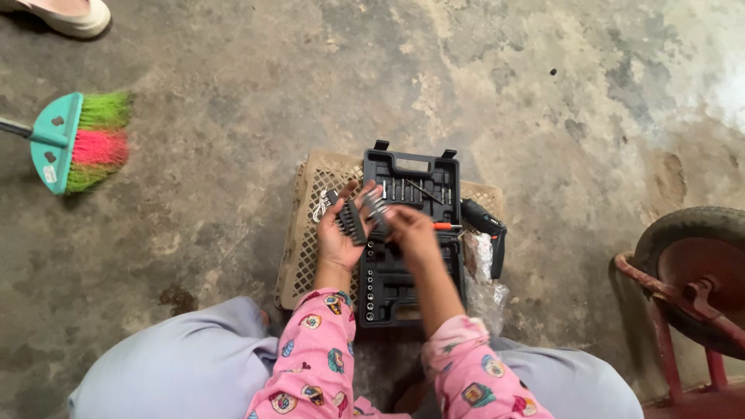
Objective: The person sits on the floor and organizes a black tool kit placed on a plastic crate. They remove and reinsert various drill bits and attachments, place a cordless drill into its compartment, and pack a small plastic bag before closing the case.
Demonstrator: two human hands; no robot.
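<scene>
Hands: left [337,233] cradles a bit strip [353,221], right [409,233] pinches it.

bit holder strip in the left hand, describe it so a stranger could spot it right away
Find the beige plastic lattice crate on the concrete floor, with an open black plastic tool case on it. Above the case's left edge, the left hand holds a short black bit holder strip. Unlike the bits lying in the case, it is lifted and tilted, its row of bits showing.

A black strip of screwdriver bits [353,221] rests tilted above the open black tool case [410,233].
</scene>
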